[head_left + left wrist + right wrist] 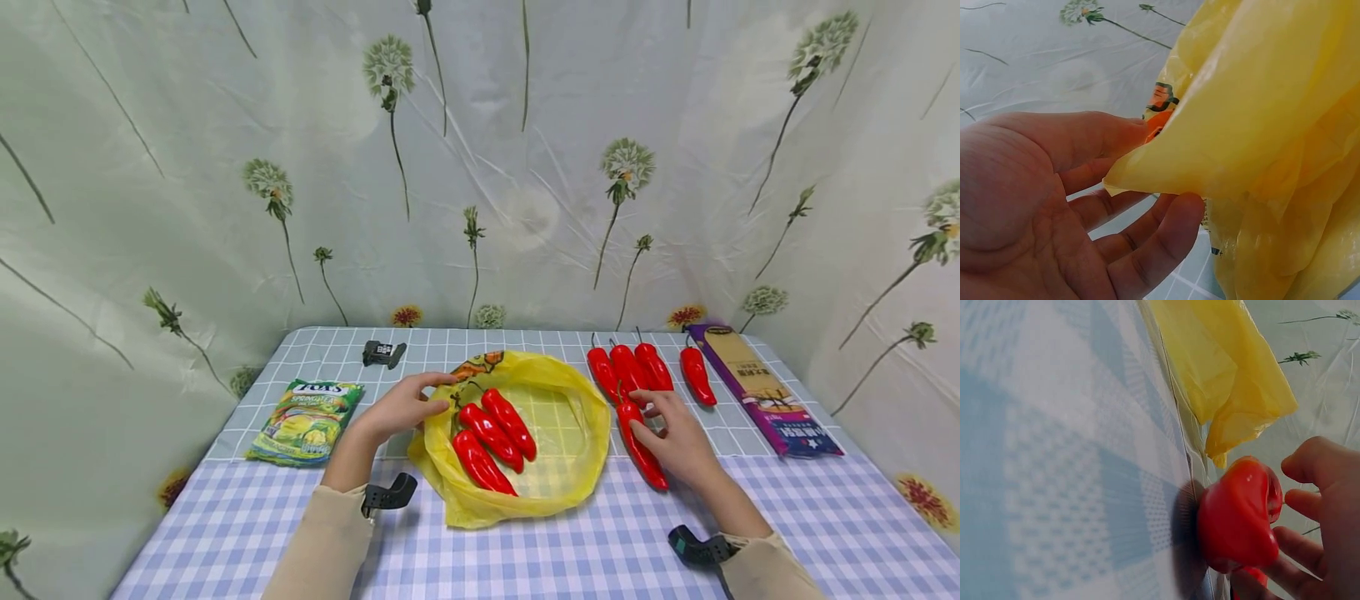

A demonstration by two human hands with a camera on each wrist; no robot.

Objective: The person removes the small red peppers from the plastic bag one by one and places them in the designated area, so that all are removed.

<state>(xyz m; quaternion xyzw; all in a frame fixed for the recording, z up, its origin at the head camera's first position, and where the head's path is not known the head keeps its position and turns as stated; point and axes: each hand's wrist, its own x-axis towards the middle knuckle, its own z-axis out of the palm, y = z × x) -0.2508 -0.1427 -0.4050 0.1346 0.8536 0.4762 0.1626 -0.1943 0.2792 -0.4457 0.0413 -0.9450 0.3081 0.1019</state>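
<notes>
My left hand (401,408) pinches the left rim of an open yellow plastic bag (517,510); its edge runs between thumb and fingers in the left wrist view. Inside the bag lie three glossy red chili peppers (491,437) with dark stems. To the right of the bag, my right hand (675,433) is at another red chili pepper (641,450) lying on the tablecloth. Its fingers spread along the pepper (1235,515), with the thumb standing off it in the right wrist view. Just behind that hand, more red chili peppers (626,367) lie in a cluster.
A single red chili pepper (697,377) lies farther right, beside a long purple and gold packet (765,392). At the left is a green and yellow candy bag (305,423). A small black device (383,353) sits near the table's back edge, before a flowered curtain (525,208).
</notes>
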